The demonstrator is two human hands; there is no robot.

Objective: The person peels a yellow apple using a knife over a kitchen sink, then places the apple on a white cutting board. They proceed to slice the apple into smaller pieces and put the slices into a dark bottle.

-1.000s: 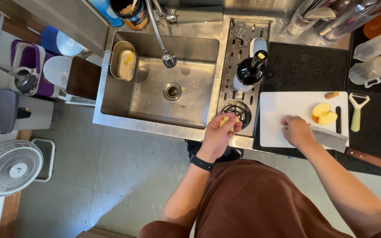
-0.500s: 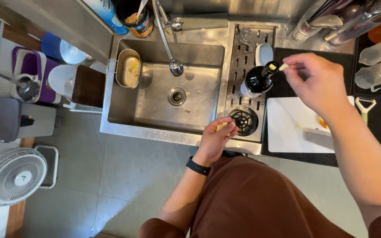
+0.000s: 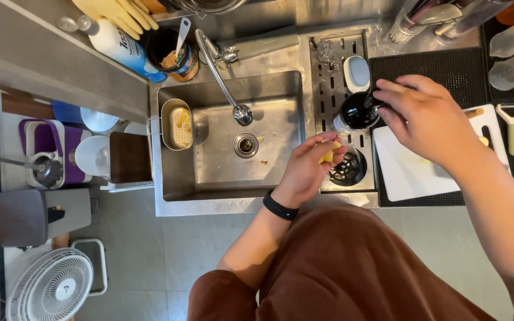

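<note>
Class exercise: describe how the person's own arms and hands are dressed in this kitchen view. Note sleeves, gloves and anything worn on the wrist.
Both forearms are bare, with no sleeves in view, and neither the left hand nor the right hand wears a glove. A narrow black wristband circles the left wrist. No rings or markings can be made out.

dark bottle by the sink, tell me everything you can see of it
The dark bottle is glossy black, round-bodied and looks like glass or hard plastic. It stands upright on the slotted steel drainboard right of the sink, between a white-and-blue soap dish and the white cutting board. Seen from above, its top is hidden under the right hand, whose fingers close over it. The left hand, holding a yellow piece, is apart from it.
</note>
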